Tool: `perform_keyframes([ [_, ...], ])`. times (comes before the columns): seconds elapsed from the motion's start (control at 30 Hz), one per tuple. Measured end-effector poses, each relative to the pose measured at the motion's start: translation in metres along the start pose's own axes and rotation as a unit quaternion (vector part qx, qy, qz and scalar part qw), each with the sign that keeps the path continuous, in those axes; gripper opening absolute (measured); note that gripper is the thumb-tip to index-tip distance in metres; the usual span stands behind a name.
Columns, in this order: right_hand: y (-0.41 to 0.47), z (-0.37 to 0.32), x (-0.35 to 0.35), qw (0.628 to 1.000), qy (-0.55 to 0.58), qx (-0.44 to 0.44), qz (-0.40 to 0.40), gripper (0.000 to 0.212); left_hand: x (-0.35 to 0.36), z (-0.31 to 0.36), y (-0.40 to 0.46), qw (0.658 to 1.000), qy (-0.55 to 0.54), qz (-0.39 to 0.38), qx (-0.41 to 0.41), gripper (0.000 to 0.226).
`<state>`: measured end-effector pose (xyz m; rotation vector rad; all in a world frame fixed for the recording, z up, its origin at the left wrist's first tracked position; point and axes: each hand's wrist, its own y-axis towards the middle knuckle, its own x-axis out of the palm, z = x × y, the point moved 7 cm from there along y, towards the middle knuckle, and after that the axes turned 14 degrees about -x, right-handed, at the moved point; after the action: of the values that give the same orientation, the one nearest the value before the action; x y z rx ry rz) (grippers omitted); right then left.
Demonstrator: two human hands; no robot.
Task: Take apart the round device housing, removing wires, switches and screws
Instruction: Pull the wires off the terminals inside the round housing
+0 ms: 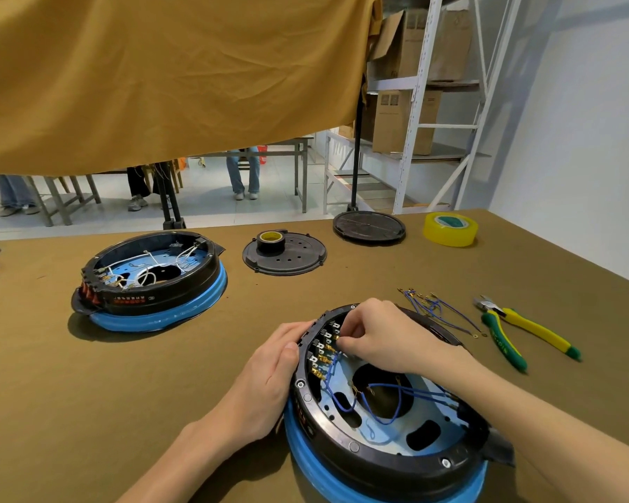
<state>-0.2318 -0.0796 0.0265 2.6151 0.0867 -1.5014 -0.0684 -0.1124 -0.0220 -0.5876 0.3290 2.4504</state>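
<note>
**Head view: a connector being worked loose, with several ways to slip**

Head view shows the round device housing (385, 404) lying open-side up at the near right of the surface (88, 393), on its blue base. The left hand (269, 375) lies flat against the housing's left rim, fingers fairly straight, steadying it. The right hand (371, 335) reaches inside, fingertips pinched together at the row of switch terminals (324, 352) along the far-left inner wall; whether they grip a connector or the blue wires (385, 401) themselves is hidden by the knuckles.

Risks, as I judge them:

- Pulling on the wire rather than the brass connector could tear the wire from its crimp.
- A stiff connector releasing suddenly could drive the fingers into neighbouring sharp tabs.
- If the bracing hand slackens, the housing could rock or slide on its rounded base.
- Loose blue wires still looped across the interior could snag.

Removed wires (436, 308) lie to the far right, near the yellow-and-green pliers (516, 332), which may suit stubborn terminals.
</note>
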Motion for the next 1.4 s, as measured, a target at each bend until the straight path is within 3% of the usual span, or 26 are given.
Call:
perform_keyframes([
  [0.6, -0.001, 0.018, 0.007, 0.987, 0.138, 0.078, 0.026, 0.017, 0.000, 0.000, 0.001, 1.000, 0.010, -0.004, 0.004, 0.066],
  [1.1, -0.012, 0.016, 0.001, 0.993, 0.074, 0.065, 0.064, 0.019, 0.000, -0.001, 0.001, 1.000, 0.019, -0.010, 0.000, 0.066],
  [1.4, -0.026, -0.009, -0.009, 0.987, -0.025, -0.046, 0.151, 0.007, 0.001, 0.002, -0.001, 1.000, 0.008, -0.010, 0.000, 0.063],
])
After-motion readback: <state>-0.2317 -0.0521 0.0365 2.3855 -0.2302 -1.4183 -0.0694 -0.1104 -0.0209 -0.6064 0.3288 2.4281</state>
